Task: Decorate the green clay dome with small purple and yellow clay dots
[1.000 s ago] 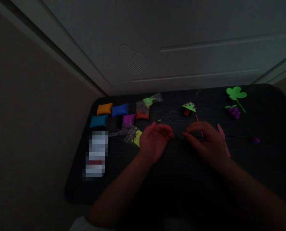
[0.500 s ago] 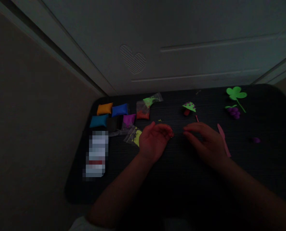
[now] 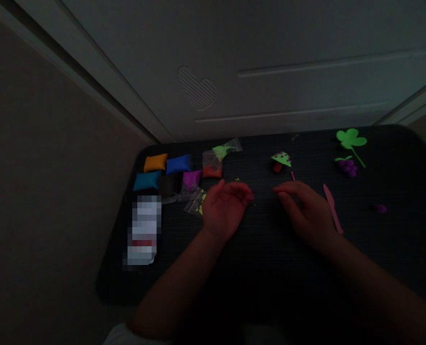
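Observation:
My left hand (image 3: 227, 206) is palm up over the dark table, fingers loosely curled and the visible palm bare. A tiny dark purple speck shows by its fingertips. Across a small gap, my right hand (image 3: 308, 208) has thumb and forefinger pressed together; whatever they pinch, if anything, is too small to make out. Behind the hands stands a clay mushroom (image 3: 281, 160) with a green, purple-dotted cap and a red stem. A pink modelling knife (image 3: 332, 208) lies beside my right hand. Partly under my left hand is a bag of yellow clay (image 3: 198, 202).
Orange (image 3: 156, 163), blue (image 3: 178, 164) and teal clay packs (image 3: 147, 180) lie left, near a bag of red clay (image 3: 212, 171). A blurred white object (image 3: 144, 230) is in front. At right are a green clay clover (image 3: 351, 139), purple clay grapes (image 3: 348, 167) and a purple lump (image 3: 380, 208).
My left hand has shifted slightly left, away from my right hand. The thumb and forefinger of my right hand have come closer together.

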`<state>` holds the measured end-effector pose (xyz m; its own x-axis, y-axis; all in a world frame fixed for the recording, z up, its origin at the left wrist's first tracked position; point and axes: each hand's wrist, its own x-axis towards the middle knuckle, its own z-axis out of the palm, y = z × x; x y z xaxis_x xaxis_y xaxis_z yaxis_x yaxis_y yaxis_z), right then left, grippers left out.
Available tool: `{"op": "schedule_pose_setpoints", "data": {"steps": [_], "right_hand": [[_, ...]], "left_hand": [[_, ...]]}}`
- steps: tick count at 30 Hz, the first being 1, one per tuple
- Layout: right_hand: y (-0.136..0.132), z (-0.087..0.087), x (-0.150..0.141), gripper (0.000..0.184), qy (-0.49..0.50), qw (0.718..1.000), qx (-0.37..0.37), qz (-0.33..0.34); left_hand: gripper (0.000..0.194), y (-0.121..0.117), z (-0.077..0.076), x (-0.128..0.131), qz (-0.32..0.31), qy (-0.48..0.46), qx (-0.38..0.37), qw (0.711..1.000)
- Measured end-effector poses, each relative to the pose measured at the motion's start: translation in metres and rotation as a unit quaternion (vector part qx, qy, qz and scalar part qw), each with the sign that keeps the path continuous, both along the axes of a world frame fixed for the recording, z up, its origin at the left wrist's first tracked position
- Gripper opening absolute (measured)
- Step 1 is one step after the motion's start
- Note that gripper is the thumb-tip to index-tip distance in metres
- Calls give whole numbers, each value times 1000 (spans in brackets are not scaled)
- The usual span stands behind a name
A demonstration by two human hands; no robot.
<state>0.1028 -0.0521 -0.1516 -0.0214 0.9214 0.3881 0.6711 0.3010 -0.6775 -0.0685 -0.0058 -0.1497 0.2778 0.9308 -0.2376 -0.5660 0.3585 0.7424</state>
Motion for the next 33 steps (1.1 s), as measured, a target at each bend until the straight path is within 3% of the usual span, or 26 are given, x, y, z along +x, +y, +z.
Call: {"op": "schedule_pose_setpoints", "data": {"steps": [3,6,10,15,21,24,29,33], "right_hand": [[2,-1,0,8,-2,1000,-2,-8],[4,-3,1,9,-7,1000,-5,-13],[8,-8,2,10,-40,999,-33,15],[13,-19,4,17,-127,982,-95,99],[12,-22,4,22,-199,966,-123,113],[12,-21,4,22,-210,963,-127,114],[12,-19,4,21,-210,962,-132,114],[12,-18,2,21,-193,966,-131,115]], "left_hand": [[36,6,0,-7,91,64,77,991],[23,14,-3,-15,168,166,157,959],[10,22,-7,-24,170,345,240,891],[13,23,-8,-25,104,498,347,788],[11,14,-4,-17,-112,575,476,655],[13,9,-5,-14,-175,596,501,602],[19,6,-8,-11,-216,621,503,561],[21,6,-11,-9,-222,622,490,569]]}}
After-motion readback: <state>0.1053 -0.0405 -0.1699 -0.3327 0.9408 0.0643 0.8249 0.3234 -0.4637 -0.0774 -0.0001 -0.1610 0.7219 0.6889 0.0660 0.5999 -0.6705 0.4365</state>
